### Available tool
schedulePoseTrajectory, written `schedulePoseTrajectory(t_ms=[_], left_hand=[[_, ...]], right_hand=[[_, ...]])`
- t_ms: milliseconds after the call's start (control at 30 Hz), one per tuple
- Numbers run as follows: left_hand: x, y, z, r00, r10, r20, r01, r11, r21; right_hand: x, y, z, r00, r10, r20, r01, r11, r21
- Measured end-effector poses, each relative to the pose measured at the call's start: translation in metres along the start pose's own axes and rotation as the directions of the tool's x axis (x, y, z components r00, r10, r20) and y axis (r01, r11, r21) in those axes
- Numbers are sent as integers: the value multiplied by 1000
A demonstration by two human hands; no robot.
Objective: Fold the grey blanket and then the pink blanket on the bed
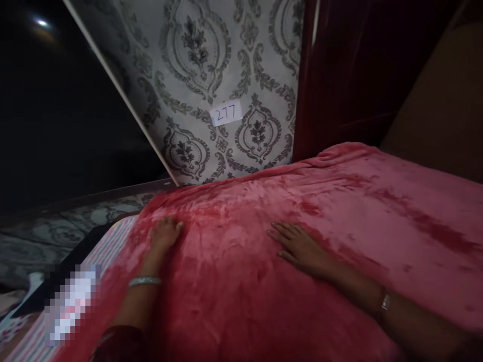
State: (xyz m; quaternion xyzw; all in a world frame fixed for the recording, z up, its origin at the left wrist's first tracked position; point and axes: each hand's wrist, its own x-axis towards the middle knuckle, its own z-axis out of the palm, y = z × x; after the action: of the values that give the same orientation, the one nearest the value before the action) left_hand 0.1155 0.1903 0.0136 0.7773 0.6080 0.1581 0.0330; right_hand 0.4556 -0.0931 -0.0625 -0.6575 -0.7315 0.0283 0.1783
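A plush blanket (234, 281) in red and pink is spread over a bed, with darker brushed streaks across its pile. Near its left side my left hand (165, 234) rests palm down on the fabric, thumb held apart from the fingers. Farther right, my right hand (298, 247) lies flat on the blanket with its fingers stretched out. Neither hand holds anything. A bangle circles my left wrist, and a thin bracelet is on the right one.
Striped cloth (113, 246) shows beyond the blanket's left edge, beside a pixelated patch. Patterned wallpaper (196, 45) with a paper label (226, 112) reading 277 rises behind the bed. A dark screen-like panel (68, 115) stands left; a dark red glossy panel (339, 75) stands right.
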Motion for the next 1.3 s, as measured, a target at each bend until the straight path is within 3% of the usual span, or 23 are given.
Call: schedulePoseTrajectory(t_ms=[67,167,267,400,567,733,867,967,1100,1200,1300], left_hand=[[-4,45,14,982,136,128,-138,990,12],[-16,123,34,871,392,296,-398,916,-40],[-31,192,49,793,523,311,-514,850,-117],[-51,240,70,788,540,296,-539,837,-92],[-64,246,90,832,484,270,-513,857,44],[-64,246,87,832,470,295,-513,854,87],[-63,248,86,832,470,295,-518,849,108],[-62,249,87,832,463,307,-520,844,135],[-62,249,86,830,449,330,-515,845,144],[-64,250,84,834,446,325,-510,847,147],[-66,251,83,838,439,325,-505,849,154]], right_hand=[[0,-3,-3,1000,8,16,-8,1000,16],[3,-4,-10,999,-9,35,7,998,55],[9,9,-24,1000,-22,8,21,997,78],[17,53,-46,985,141,-98,-144,989,-26],[7,100,-51,934,353,-57,-357,926,-123],[3,108,-42,933,351,-83,-357,932,-58],[11,128,-50,926,315,-208,-303,949,88],[23,161,-70,839,432,-330,-387,901,195],[47,212,-104,727,550,-410,-512,833,209],[72,240,-118,674,594,-439,-566,797,209],[100,258,-117,649,627,-431,-609,767,201]])
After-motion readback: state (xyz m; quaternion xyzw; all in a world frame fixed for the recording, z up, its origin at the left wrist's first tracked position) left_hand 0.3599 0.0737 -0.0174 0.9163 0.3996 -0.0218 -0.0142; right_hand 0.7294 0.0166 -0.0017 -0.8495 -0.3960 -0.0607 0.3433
